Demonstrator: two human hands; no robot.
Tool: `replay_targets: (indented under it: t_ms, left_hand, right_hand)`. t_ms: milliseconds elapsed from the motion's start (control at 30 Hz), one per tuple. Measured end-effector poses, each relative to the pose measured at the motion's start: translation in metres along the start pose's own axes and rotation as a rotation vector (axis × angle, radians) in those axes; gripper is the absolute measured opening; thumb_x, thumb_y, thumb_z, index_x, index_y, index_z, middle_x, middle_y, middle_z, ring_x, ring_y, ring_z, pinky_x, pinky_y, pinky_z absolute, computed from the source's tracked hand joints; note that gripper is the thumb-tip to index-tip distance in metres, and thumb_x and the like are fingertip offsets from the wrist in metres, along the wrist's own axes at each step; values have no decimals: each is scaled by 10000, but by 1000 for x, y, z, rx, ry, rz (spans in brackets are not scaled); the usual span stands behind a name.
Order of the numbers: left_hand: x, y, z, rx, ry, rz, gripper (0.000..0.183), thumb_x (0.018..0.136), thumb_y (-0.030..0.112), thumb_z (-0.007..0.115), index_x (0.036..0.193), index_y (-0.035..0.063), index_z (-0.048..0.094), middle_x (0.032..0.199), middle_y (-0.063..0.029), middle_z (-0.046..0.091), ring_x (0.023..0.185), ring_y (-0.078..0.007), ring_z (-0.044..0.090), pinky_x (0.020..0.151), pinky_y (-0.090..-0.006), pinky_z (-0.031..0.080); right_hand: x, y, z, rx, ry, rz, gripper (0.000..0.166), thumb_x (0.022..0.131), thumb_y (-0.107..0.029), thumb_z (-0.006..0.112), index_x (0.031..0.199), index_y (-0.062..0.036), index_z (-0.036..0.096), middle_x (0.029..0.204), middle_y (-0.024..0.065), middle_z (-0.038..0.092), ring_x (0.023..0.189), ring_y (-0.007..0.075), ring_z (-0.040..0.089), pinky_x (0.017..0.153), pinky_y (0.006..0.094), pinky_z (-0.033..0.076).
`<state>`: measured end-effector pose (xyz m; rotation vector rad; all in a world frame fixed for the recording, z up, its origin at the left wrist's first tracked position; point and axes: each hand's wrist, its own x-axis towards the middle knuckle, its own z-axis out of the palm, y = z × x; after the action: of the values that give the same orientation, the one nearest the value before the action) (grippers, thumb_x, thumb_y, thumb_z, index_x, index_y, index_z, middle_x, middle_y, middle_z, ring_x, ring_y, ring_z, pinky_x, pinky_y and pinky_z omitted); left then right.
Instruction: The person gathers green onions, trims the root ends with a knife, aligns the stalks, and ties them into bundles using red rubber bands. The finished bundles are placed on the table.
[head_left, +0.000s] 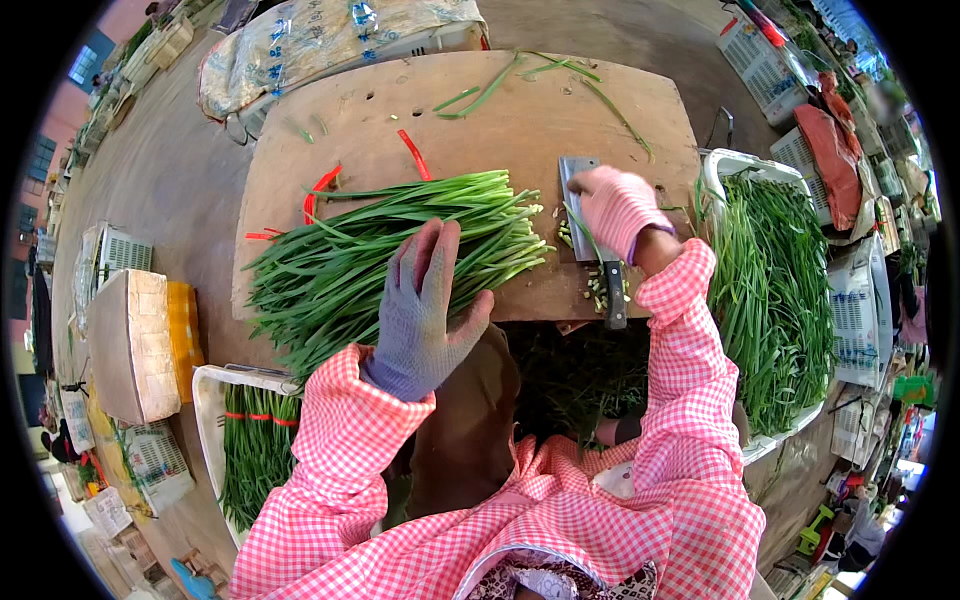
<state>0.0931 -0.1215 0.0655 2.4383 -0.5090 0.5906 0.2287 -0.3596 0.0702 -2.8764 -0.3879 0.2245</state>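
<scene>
A loose pile of garlic chives (337, 262) lies across the wooden board, with its pale cut ends to the right. My left hand (424, 315), in a grey-purple glove, is over the near side of the pile, fingers spread and nothing held. In a pink striped glove, my right hand (616, 210) is curled above the cleaver (574, 166). The cleaver's black handle points towards me. A single green stalk (583, 231) lies over the blade beside that hand; whether the fingers hold anything is hidden. Chopped stem ends (595, 292) are scattered around the cleaver.
Red ties (414, 154) and stray leaves (480, 97) lie on the board (360, 120). At right stands a white crate (750, 163) of loose chives; at lower left, a white crate (210, 435) holds tied bunches (259, 457). A covered white box (337, 45) stands beyond the board.
</scene>
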Motion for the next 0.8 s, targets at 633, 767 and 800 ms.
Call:
replay_targets:
  t_ms: [633,767,800]
  left_hand:
    - [16,-39,54,432,-340,-3,1030,607,479,774,1406,15,318,1402,-210,342,1301,-369,311,1100,-513,217]
    - [14,-53,58,461,-307,13,1027,628,519,755,1400,2,320,1388,-215,361,1291,-377,331,1086,-508,233]
    - [14,-59,59,449,-315,28,1032,635,540,743,1407,9,309,1392,-216,359,1292,-372,331,1087,-512,226]
  right_hand:
    - [10,-9,66,117,37,-219,170,788,-105,594,924,-4,595,845,220,651,793,389,645,683,451,520]
    - [10,-21,60,178,32,-216,154,699,-88,625,804,1,696,805,237,666,797,373,675,680,420,545]
    - [7,-20,55,153,-40,-219,208,772,-55,576,968,12,592,851,208,659,824,383,654,694,431,529]
